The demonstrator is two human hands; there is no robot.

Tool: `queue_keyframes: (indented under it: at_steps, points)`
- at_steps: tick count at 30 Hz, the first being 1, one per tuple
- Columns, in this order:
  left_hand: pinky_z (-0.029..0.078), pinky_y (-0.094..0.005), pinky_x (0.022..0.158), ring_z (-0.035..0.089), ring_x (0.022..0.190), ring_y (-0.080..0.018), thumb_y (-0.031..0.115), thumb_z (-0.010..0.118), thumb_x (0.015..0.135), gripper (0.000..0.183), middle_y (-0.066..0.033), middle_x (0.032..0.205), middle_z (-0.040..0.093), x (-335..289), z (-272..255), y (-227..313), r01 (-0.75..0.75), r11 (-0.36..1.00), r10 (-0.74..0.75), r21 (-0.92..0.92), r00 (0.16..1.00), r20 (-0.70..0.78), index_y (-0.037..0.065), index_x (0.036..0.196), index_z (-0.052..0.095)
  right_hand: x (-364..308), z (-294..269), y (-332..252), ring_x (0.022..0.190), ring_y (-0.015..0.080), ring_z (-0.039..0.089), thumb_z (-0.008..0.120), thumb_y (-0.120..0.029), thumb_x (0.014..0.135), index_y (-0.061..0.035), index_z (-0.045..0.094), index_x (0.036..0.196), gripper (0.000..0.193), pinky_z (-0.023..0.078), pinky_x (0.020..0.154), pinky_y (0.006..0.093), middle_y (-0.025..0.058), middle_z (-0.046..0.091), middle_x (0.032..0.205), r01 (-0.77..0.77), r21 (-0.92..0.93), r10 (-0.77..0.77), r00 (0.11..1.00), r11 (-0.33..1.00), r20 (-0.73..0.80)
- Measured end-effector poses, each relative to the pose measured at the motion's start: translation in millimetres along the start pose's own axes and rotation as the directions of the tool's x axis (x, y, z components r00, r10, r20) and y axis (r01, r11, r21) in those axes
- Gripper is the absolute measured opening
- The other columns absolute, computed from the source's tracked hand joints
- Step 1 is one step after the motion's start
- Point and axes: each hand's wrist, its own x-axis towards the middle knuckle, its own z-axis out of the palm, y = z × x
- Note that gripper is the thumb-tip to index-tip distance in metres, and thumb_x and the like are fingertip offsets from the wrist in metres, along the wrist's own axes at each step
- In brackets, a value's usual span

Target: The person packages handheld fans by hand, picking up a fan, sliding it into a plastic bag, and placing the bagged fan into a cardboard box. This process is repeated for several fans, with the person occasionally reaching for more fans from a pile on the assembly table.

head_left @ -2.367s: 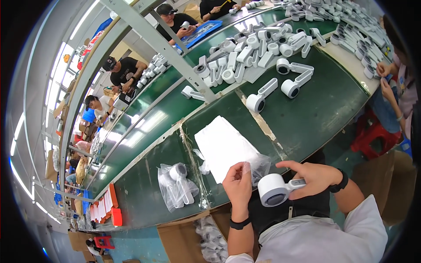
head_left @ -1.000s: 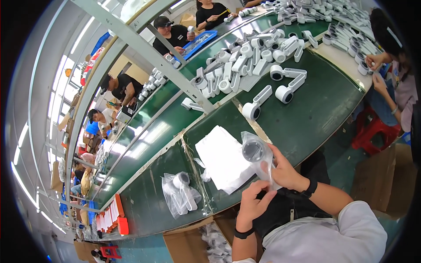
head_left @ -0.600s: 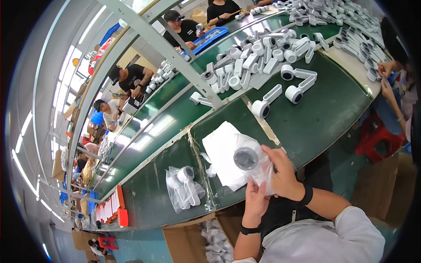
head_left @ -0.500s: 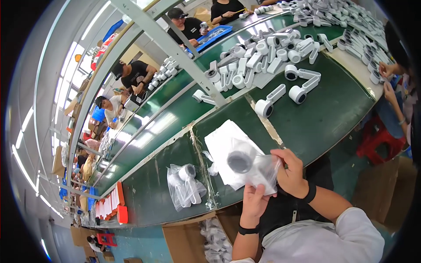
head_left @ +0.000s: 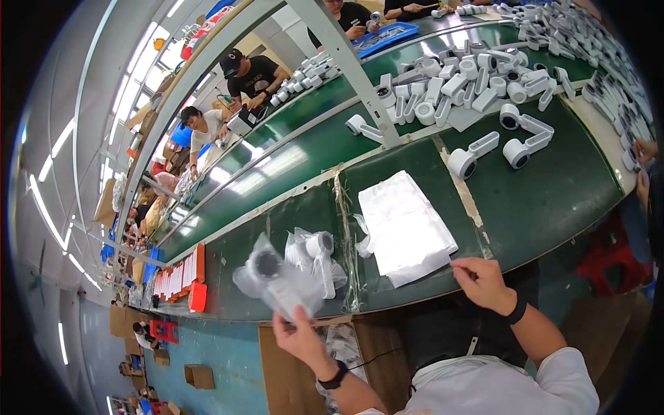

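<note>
My left hand [head_left: 299,337] grips a white device with a round, dark-faced head and a straight handle [head_left: 282,294], wrapped in a clear plastic bag. It hangs above the bench's front edge, head tilted up and left, slightly blurred. Behind it a second bagged device [head_left: 322,266] lies on the green bench top. At the right corner of a stack of flat white plastic bags [head_left: 401,221], my right hand [head_left: 487,285] has thumb and forefinger drawn together in a pinch. Whether a bag edge is between those fingertips is too small to tell.
Loose white devices [head_left: 474,160] lie at the right, with a large pile [head_left: 456,79] behind. A metal post [head_left: 360,76] rises from the bench. Orange boxes [head_left: 197,296] stand at left. Below the bench is a carton [head_left: 380,346] of bagged pieces. Co-workers [head_left: 252,76] sit across the conveyor.
My left hand has carried the bagged device left, off the bag stack and past the bench's front edge. My right hand has let go of the bag. The whole view has shifted.
</note>
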Motion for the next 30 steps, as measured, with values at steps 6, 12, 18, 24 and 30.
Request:
queue_keyframes:
  at_steps: [6, 12, 18, 24, 30]
  points:
    - [0.044, -0.0248, 0.047, 0.055, 0.064, -0.0133, 0.011, 0.072, 0.081, 0.045, -0.0100, 0.096, 0.061, 80, -24, -104, -0.115, 0.929, 0.160, 0.351, 0.982, -0.101, -0.005, 0.120, 0.057, 3, 4, 23, 0.059, 0.0111, 0.061, 0.065, -0.007, 0.086, 0.0019, 0.068, 0.094, 0.013, 0.047, 0.053, 0.0243, 0.0099, 0.068, 0.077, -0.090, 0.034, 0.091, 0.996, 0.995, -0.026]
    - [0.047, -0.0340, 0.077, 0.057, 0.082, -0.0218, 0.021, 0.074, 0.080, 0.046, -0.0119, 0.094, 0.063, 79, -12, -134, -0.026, 0.902, 0.016, 0.431, 1.000, 0.025, -0.005, 0.116, 0.061, 1, -3, 18, 0.060, 0.0078, 0.059, 0.066, -0.007, 0.087, 0.0027, 0.069, 0.093, 0.012, 0.047, 0.055, 0.0231, 0.0066, 0.068, 0.075, -0.126, 0.066, 0.128, 0.991, 0.990, -0.031]
    - [0.049, -0.0336, 0.070, 0.061, 0.080, -0.0210, 0.021, 0.066, 0.090, 0.033, -0.0145, 0.102, 0.065, 47, 15, -78, -0.469, 0.600, 0.622, 0.649, 0.783, -0.009, -0.004, 0.111, 0.061, 27, -32, 10, 0.059, 0.0130, 0.059, 0.067, -0.014, 0.085, -0.0020, 0.068, 0.100, 0.019, 0.047, 0.056, 0.0278, 0.0083, 0.064, 0.071, -0.057, -0.025, 0.055, 0.997, 0.998, -0.054]
    - [0.048, -0.0265, 0.068, 0.059, 0.076, -0.0143, 0.004, 0.070, 0.081, 0.019, -0.0070, 0.090, 0.065, -57, 88, -10, -0.505, 0.863, 0.425, -0.017, 0.708, 0.564, 0.001, 0.100, 0.066, 117, -78, 29, 0.092, 0.0285, 0.060, 0.065, -0.013, 0.082, -0.0075, 0.056, 0.118, 0.037, 0.049, 0.079, 0.0391, 0.0107, 0.061, 0.102, 0.045, -0.609, -0.226, 0.948, 0.792, -0.224]
    - [0.045, -0.0403, 0.081, 0.056, 0.093, -0.0307, 0.013, 0.078, 0.075, 0.030, -0.0101, 0.098, 0.064, -82, 132, 3, -0.801, 0.598, 0.563, -0.021, 0.401, 0.723, 0.006, 0.102, 0.067, 183, -84, 91, 0.123, 0.0308, 0.046, 0.057, -0.010, 0.084, -0.0129, 0.051, 0.132, 0.049, 0.044, 0.089, 0.0515, 0.0073, 0.055, 0.129, -0.029, -0.895, -0.121, 0.988, 0.445, -0.092]
